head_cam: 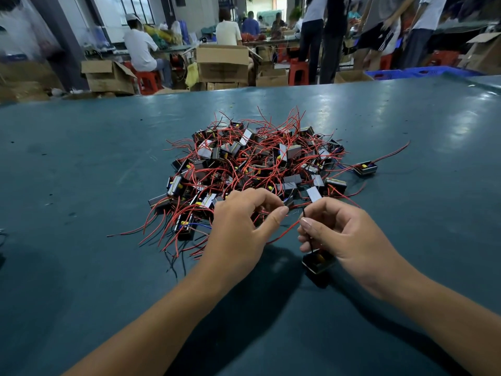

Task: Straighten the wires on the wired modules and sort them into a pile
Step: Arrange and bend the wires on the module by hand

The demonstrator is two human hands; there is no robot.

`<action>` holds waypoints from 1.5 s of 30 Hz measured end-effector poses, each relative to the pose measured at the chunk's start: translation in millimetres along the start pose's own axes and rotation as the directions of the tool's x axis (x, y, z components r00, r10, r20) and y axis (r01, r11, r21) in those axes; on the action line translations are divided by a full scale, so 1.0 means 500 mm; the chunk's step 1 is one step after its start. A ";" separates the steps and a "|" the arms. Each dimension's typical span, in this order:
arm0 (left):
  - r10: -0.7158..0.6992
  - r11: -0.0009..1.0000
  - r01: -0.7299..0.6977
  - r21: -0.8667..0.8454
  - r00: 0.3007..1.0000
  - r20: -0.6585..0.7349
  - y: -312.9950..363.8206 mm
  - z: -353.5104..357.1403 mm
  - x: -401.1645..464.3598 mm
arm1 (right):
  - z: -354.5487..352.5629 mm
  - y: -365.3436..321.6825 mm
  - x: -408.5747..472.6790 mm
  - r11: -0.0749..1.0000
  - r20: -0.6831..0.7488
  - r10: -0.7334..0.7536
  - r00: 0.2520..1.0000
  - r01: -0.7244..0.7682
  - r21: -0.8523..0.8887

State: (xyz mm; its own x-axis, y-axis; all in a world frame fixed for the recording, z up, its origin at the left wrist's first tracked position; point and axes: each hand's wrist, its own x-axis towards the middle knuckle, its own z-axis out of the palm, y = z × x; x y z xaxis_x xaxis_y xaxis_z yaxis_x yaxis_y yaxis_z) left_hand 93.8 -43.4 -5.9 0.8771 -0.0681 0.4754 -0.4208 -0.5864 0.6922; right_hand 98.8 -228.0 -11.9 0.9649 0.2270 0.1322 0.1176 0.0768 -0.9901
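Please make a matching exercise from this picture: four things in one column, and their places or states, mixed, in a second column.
Things:
1. left hand
2. right hand
3. lone module
4. tangled heap of modules

Places or states:
A. apart on the green table, right of the heap
B. pinches a black wire, a module hanging under it
C. middle of the table
D. fingers at the heap's near edge, on a red wire

Pairs: 1-D, 2-B, 3-A, 4-C

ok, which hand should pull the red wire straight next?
Left, probably. The left hand pinches the red wire near its free run, while the right hand holds the module by its wires, anchoring it.
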 end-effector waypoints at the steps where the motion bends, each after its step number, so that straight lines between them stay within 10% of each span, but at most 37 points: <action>1: 0.034 0.999 -0.034 0.036 0.999 -0.006 0.003 0.000 0.000 | 0.002 0.001 0.000 1.000 -0.001 -0.006 1.000 0.006 -0.014; 45: 0.032 0.978 -0.034 -0.207 0.999 -0.015 0.027 0.037 -0.020 | 0.013 0.012 -0.005 0.967 -0.180 -0.255 0.950 0.251 -0.043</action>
State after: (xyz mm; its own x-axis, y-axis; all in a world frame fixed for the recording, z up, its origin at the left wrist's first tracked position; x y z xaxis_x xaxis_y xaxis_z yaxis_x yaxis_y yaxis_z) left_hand 83.4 -65.4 -11.2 0.8597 -0.0749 0.5053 -0.4895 -0.4036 0.7730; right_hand 95.7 -221.6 -17.6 0.9290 0.0210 0.3695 0.3664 0.0890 -0.9262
